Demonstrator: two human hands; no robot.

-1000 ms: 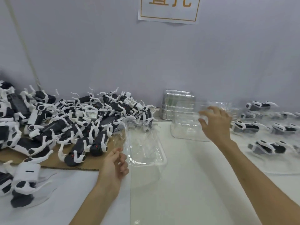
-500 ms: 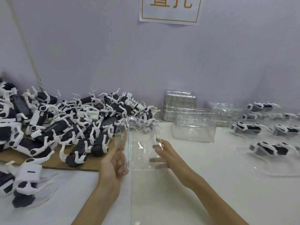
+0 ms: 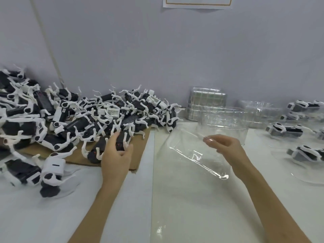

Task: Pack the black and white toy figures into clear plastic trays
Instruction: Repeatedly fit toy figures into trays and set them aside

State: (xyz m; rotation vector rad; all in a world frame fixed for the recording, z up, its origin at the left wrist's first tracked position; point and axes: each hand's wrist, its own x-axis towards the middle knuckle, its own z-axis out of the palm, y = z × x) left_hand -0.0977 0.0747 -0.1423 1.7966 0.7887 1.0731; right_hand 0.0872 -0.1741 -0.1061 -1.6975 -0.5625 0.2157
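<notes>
A big heap of black and white toy figures (image 3: 84, 118) lies at the left, partly on brown cardboard (image 3: 73, 158). My left hand (image 3: 116, 155) grips one figure (image 3: 122, 139) at the heap's near edge, fingers curled round its black body. My right hand (image 3: 226, 148) pinches the far edge of a clear plastic tray (image 3: 189, 155), which is tilted above the white table. The tray holds nothing.
A stack of clear trays (image 3: 224, 123) stands behind my right hand, with a silvery stack (image 3: 206, 104) at the wall. Packed figures in clear trays (image 3: 284, 132) lie at the right. More figures (image 3: 50, 171) lie at the near left.
My left hand let go of the tray and moved left onto a figure in the heap. My right hand now holds the tray alone, shifted right and tilted.
</notes>
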